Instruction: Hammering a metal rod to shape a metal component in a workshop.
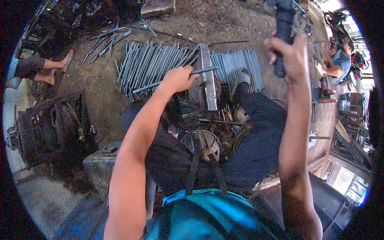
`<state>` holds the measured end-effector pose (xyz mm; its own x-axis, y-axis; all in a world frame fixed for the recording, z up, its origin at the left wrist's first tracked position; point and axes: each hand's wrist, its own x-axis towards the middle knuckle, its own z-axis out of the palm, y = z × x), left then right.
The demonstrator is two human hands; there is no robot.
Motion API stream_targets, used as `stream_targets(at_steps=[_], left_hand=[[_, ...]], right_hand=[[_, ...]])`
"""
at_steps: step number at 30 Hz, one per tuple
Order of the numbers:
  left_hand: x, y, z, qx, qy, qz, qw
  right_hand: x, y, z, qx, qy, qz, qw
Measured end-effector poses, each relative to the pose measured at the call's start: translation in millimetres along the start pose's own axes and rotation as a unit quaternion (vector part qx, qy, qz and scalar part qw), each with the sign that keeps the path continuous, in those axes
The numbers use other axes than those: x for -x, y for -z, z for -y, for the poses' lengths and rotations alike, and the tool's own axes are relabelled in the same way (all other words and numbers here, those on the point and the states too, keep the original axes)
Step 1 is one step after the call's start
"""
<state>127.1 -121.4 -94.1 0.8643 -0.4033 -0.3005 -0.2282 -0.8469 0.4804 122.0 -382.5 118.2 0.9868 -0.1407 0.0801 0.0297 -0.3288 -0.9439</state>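
My left hand [177, 79] is closed around a dark metal rod [149, 86], gripping it near its middle. The rod's far right end lies across the top of a flat, upright steel bar [210, 92] between my knees. Raised at the upper right, my right hand [294, 54] is closed on a thick black-handled tool [285, 26], which looks like a hammer; its top end is cut off by the picture's edge. A loose pile of metal rods [150, 66] lies beyond my left hand. Right of the bar, neater rods [234, 60] lie side by side.
More rods [107, 43] are scattered at the far left. A round metal part [212, 138] and loose scrap lie between my legs. A grey box [98, 166] stands by my left arm. One person's legs [50, 66] show at left; another person [342, 62] crouches at right.
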Motion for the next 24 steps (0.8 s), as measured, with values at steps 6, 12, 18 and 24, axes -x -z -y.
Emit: stream_targets(at_steps=[6, 12, 18, 24], left_hand=[[-11.6, -13.1, 15.2, -0.092, -0.051, 0.003, 0.994], [-17.6, -20.3, 24.0, -0.107, -0.093, -0.014, 0.99], [5.7, -13.6, 12.7, -0.097, -0.075, 0.033, 0.992], [-6.8, -14.0, 22.3, -0.141, -0.053, 0.018, 0.988]], right_hand=[[-10.6, 18.2, 76.1, -0.098, 0.214, -0.027, 0.971], [86.1, -72.0, -132.8, 0.039, 0.061, -0.139, 0.988], [60.6, -57.3, -144.1, -0.022, -0.242, 0.046, 0.969], [-21.2, 37.3, 41.2, 0.082, 0.093, -0.034, 0.992]])
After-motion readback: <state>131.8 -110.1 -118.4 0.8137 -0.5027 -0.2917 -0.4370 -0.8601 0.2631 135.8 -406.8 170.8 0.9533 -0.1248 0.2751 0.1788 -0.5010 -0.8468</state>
